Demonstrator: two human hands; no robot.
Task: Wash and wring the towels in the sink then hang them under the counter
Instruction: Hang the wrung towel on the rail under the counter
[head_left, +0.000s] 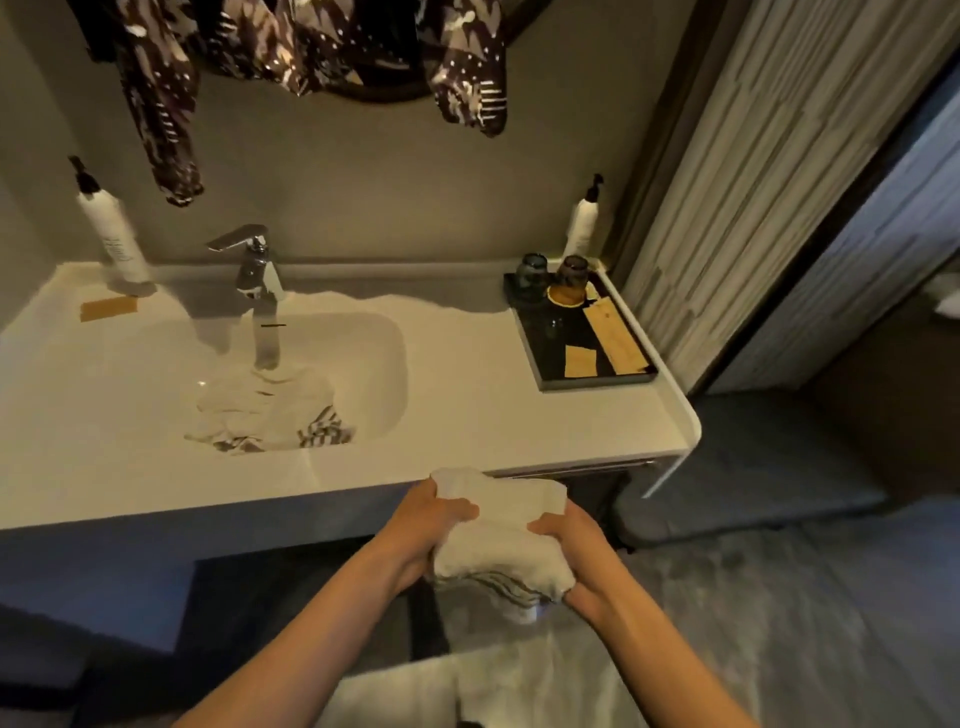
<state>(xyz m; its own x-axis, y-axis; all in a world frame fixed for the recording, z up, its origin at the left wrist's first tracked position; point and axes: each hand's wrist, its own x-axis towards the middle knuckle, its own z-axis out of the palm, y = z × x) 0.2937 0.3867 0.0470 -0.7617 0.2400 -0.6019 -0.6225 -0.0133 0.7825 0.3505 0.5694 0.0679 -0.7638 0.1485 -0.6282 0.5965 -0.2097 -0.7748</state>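
A bunched white towel (501, 540) with a striped border hangs in front of the counter's front edge, below counter height. My left hand (428, 530) grips its left side and my right hand (576, 551) grips its right side. More wet white cloth with dark stripes (270, 415) lies in the sink (384, 353), under the chrome faucet (260, 291). A metal bar (576, 469) runs under the counter's front edge just beyond the held towel.
A black tray (545, 358) with dark glasses and paper packets stands on the counter at the right. White pump bottles stand at the back left (111, 234) and back right (584, 223). Patterned fabric (166, 104) hangs above. A pale mat (519, 686) lies on the floor.
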